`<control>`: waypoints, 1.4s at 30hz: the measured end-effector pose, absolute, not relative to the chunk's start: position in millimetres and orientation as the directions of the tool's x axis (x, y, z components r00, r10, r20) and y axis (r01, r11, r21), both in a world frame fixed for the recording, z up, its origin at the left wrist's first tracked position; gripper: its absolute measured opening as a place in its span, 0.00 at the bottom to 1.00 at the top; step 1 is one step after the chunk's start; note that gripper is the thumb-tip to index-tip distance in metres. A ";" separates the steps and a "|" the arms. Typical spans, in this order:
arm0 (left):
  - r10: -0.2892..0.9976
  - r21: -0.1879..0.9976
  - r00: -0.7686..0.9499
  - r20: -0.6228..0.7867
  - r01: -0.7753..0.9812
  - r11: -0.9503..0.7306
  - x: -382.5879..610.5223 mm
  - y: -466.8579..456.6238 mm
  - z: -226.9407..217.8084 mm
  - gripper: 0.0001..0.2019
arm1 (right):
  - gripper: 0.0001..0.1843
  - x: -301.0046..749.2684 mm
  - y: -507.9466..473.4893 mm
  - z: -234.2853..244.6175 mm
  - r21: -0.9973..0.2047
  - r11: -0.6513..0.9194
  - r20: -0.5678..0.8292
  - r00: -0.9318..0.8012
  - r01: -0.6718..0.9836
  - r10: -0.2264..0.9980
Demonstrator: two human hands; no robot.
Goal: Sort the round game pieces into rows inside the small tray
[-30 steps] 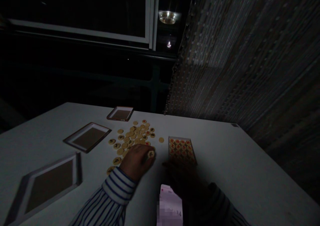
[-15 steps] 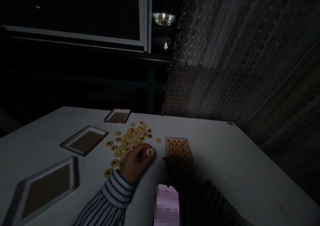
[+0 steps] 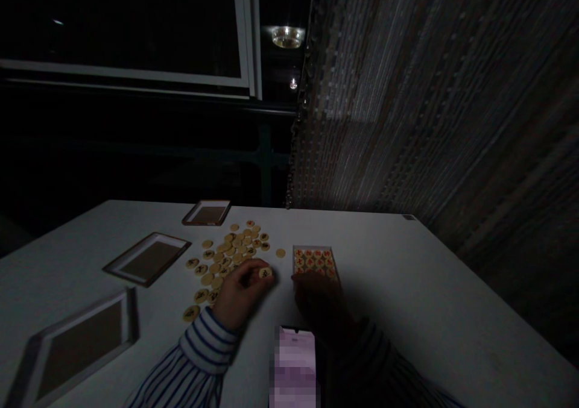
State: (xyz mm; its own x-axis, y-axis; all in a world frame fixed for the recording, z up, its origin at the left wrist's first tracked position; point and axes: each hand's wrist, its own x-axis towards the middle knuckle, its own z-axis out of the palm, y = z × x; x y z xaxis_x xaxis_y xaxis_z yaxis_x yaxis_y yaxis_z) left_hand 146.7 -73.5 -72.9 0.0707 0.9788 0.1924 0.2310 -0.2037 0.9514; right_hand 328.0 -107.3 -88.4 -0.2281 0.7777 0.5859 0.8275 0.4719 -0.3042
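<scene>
Between the thumb and fingertips of my left hand point(image 3: 238, 295) is a round wooden Chinese chess piece point(image 3: 265, 273), its black character facing me. My right hand point(image 3: 322, 302), in deep shadow, reaches over the near end of a shallow box point(image 3: 335, 256). Its fingers look curled together; what they hold, if anything, is hidden. Red-marked chess pieces point(image 3: 318, 263) lie in rows inside this box, the nearest ones covered by the hand. Left of the box, a loose heap of chess pieces point(image 3: 235, 245) spreads beyond my left hand, some face down, others showing black or red characters.
Three shallow trays, a near one point(image 3: 81, 351), a middle one point(image 3: 147, 258) and a far one point(image 3: 207, 213), lie on the left of the white table point(image 3: 407, 299). A lit phone point(image 3: 295, 366) is between my forearms. A bead curtain point(image 3: 384, 94) hangs behind the table's right side.
The whole view has shifted slightly. My left hand still pinches the chess piece, and my right hand stays at the near end of the box, a little farther over it.
</scene>
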 end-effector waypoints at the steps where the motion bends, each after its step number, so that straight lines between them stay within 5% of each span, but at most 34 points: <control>1: 0.979 0.952 0.066 0.193 0.228 -0.203 146.9 -73.3 -73.3 0.14 | 0.13 327.7 -107.1 -87.8 -0.310 0.461 0.579 -0.220 0.832 0.786; 25: 0.991 0.990 0.005 0.136 -0.023 -0.136 200.5 -62.8 -42.9 0.16 | 0.12 325.8 -105.7 -76.3 -0.402 0.418 0.632 -0.083 0.815 0.770; 42: 0.998 0.991 0.022 0.054 -0.122 -0.051 217.5 -62.4 -74.3 0.16 | 0.13 336.3 -101.1 -68.5 -0.399 0.440 0.670 -0.072 0.805 0.739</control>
